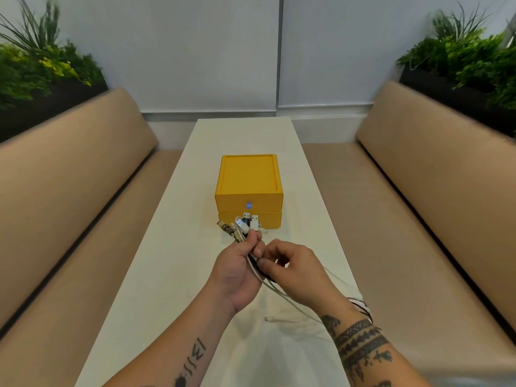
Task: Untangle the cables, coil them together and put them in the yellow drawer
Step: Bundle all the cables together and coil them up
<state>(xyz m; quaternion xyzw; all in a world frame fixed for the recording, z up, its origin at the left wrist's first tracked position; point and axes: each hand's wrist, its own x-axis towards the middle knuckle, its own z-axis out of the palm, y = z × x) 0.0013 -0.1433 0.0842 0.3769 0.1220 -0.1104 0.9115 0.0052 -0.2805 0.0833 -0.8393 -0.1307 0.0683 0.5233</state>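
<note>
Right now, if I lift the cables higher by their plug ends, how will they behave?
Probably floppy: the cables sag from the left hand and trail onto the table. Likely light: the right hand only pinches them. The USB plugs fan apart, so strands may slip unevenly.

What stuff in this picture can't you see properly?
All in the head view:
- How many cables there are: the left hand and right hand cover the bunch.
- Where the cables end: they run under the right forearm.
- Inside the yellow drawers: both are closed.
- The blue mark on the top drawer: too small to read.
</note>
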